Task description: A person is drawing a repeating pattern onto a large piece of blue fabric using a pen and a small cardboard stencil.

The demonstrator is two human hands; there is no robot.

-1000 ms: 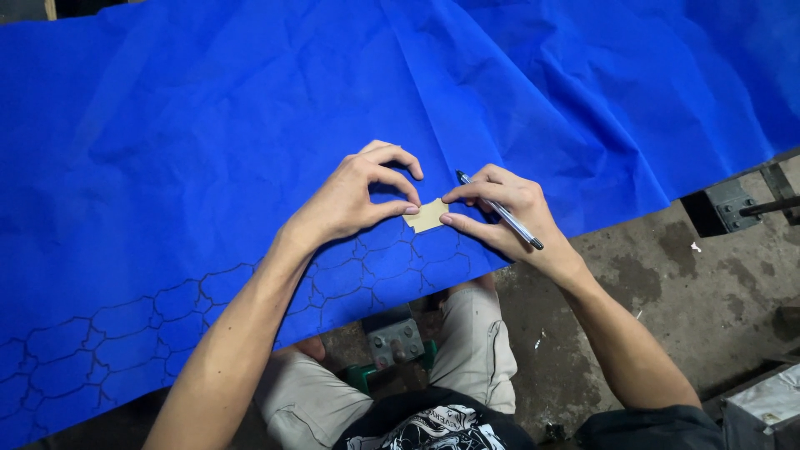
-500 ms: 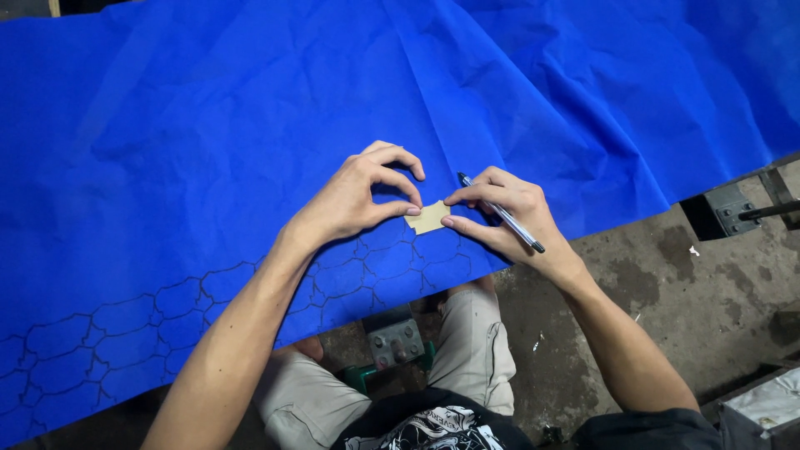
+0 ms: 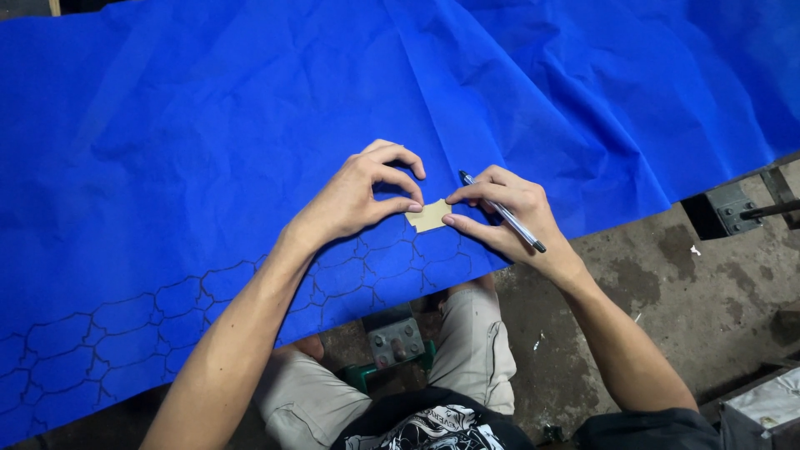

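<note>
A wide sheet of blue fabric (image 3: 250, 125) lies spread across a work surface, with a row of traced black outlines (image 3: 192, 304) along its near edge. A small tan card template (image 3: 430, 217) rests on the fabric at the end of that row. My left hand (image 3: 358, 196) pins the template's left side with its fingertips. My right hand (image 3: 500, 208) touches the template's right side with thumb and forefinger while gripping a pen (image 3: 504, 212) that lies across the fingers, tip pointing up and left.
My knees in tan trousers (image 3: 467, 358) show below the fabric edge, over a stained concrete floor (image 3: 667, 283). A metal bracket (image 3: 396, 337) sits between my legs. Metal fittings (image 3: 733, 208) stand at the right, and a box corner (image 3: 767, 408) at the lower right.
</note>
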